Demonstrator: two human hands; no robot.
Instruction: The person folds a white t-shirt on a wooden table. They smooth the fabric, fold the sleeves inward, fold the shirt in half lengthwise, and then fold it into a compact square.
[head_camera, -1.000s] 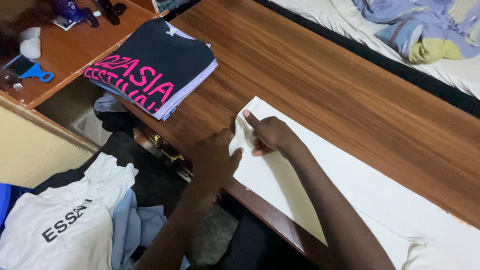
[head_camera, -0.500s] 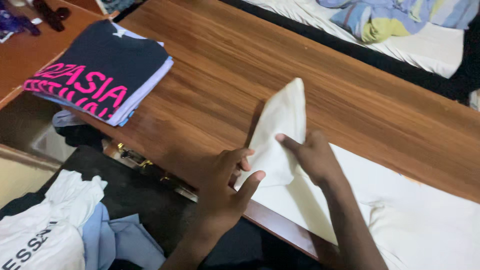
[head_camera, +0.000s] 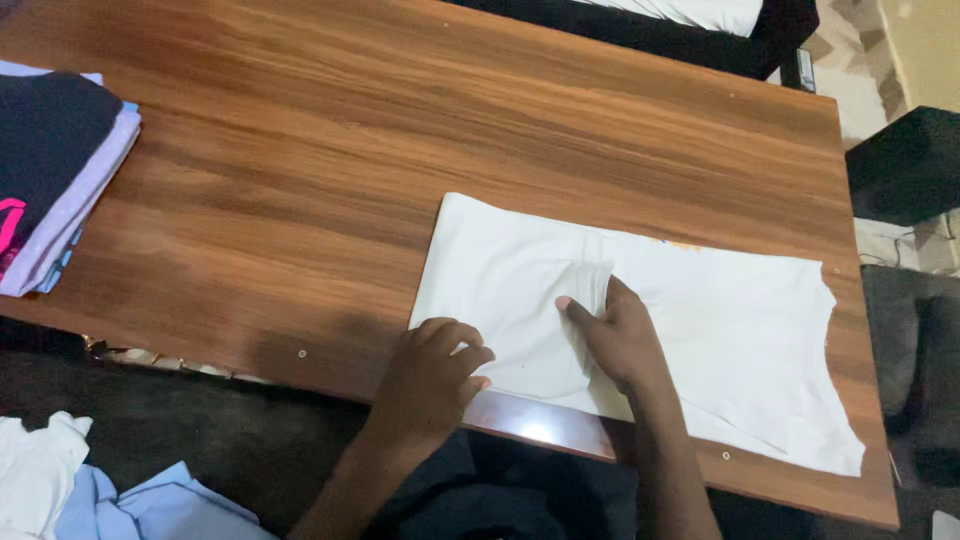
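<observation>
A folded white cotton garment (head_camera: 700, 330) lies flat near the front edge of the brown wood-grain table (head_camera: 450, 110). The left hand (head_camera: 430, 375) rests on its near-left corner with fingers curled, gripping nothing, while the right hand (head_camera: 620, 335) presses flat on the cloth's middle, holding nothing. A stack of folded shirts with a dark top one (head_camera: 50, 170) sits well apart at the table's left end.

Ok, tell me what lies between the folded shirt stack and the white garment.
Nothing: in the head view, only bare wooden table separates the folded shirt stack from the white garment.
</observation>
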